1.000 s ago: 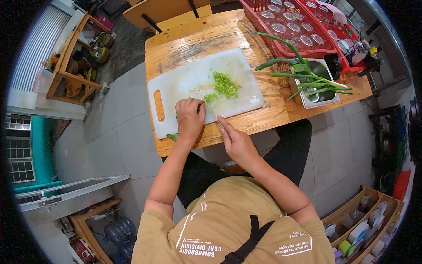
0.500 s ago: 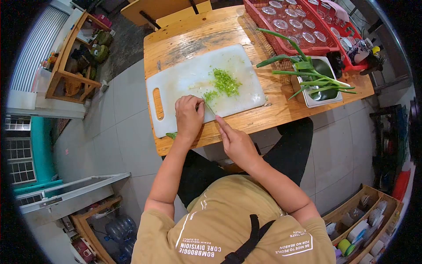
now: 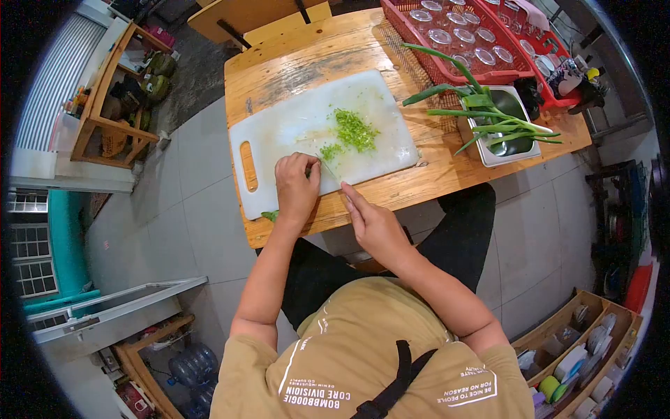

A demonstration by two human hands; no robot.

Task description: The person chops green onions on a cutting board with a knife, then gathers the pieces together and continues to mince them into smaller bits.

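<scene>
A white cutting board [image 3: 279, 126] lies on the wooden table [image 3: 279, 66]. Chopped green onion [image 3: 354, 130] is heaped right of its middle, with a smaller pile [image 3: 330, 151] nearer to me. My left hand [image 3: 297, 183] is closed over green onion at the board's near edge; a green end [image 3: 269, 215] pokes out beside the wrist. My right hand [image 3: 375, 225] grips a knife [image 3: 331, 170], whose thin blade meets the board beside my left fingertips. The knife's handle is mostly hidden in the hand.
Long green onions [image 3: 488, 115] lie across a metal container [image 3: 516, 152] at the table's right. Behind it stand a red basket of upturned glasses [image 3: 460, 63] and another red basket [image 3: 558, 101]. A wooden chair [image 3: 258, 24] is beyond the table.
The view has shifted slightly. Both hands stay in nearly the same place, and the knife blade is tilted a little differently beside the left fingertips.
</scene>
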